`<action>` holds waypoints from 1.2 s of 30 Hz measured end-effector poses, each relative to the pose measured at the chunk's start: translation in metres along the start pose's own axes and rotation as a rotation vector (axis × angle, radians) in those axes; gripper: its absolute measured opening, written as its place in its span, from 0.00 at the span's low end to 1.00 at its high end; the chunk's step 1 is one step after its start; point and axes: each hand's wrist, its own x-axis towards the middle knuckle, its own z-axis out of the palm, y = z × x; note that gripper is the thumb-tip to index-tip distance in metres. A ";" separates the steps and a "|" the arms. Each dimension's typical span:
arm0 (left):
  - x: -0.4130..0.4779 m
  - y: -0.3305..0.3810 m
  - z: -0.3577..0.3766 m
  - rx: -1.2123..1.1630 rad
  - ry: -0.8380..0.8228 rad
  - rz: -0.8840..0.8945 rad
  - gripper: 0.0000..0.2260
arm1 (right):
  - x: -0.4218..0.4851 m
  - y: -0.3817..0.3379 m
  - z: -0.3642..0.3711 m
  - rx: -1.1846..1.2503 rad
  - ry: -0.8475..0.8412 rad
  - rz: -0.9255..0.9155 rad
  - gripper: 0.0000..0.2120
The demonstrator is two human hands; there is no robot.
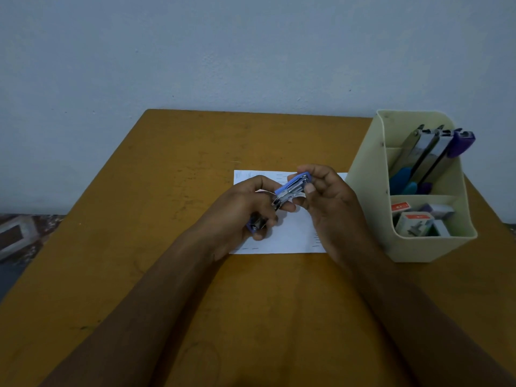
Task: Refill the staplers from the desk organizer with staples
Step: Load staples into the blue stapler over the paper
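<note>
The blue stapler (290, 188) is clamped at both ends. Its rear end is wrapped by the curled fingers of the left hand (240, 208), and its front end is pinched between the thumb and fingers of the right hand (326, 199). The stapler is held clear of the surface, its long axis running from 7 o'clock at the left hand to 1 o'clock at the right hand. Its middle stretch is left bare between the 2 grips, where the blue top and the metal rail beneath it can be seen. Whether staples are loaded in the rail cannot be told.

A white sheet of paper (293, 236) is laid flat on the yellow-brown table (139, 219) directly beneath the hands, with short dark marks scattered near its edges.

The cream desk organizer (430, 247) is stood at 3 o'clock from the hands, just beside the right hand but apart from it. In its rear compartment other staplers (427, 155) are propped, their tops leaned toward 1 o'clock; teal and purple plastic parts are shown on them. In its front compartment small staple boxes (413, 219) are packed together, 2 of them marked with red labels. A pale wall (223, 51) is seen behind the table at 12 o'clock.
</note>
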 end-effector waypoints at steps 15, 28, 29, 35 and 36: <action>0.010 -0.021 -0.007 0.847 0.350 0.580 0.11 | -0.004 0.000 0.005 -0.561 0.181 -0.111 0.14; 0.011 -0.023 -0.007 0.939 0.472 0.625 0.12 | -0.007 -0.005 0.005 -0.711 0.170 -0.099 0.16; 0.011 -0.022 -0.008 0.833 0.492 0.579 0.10 | -0.007 -0.005 0.006 -0.722 0.154 -0.105 0.17; 0.005 -0.011 -0.009 0.524 0.445 0.448 0.08 | -0.006 -0.006 0.009 -0.716 0.104 -0.168 0.18; 0.004 -0.010 -0.008 0.509 0.426 0.442 0.08 | -0.006 -0.006 0.009 -0.710 0.114 -0.181 0.18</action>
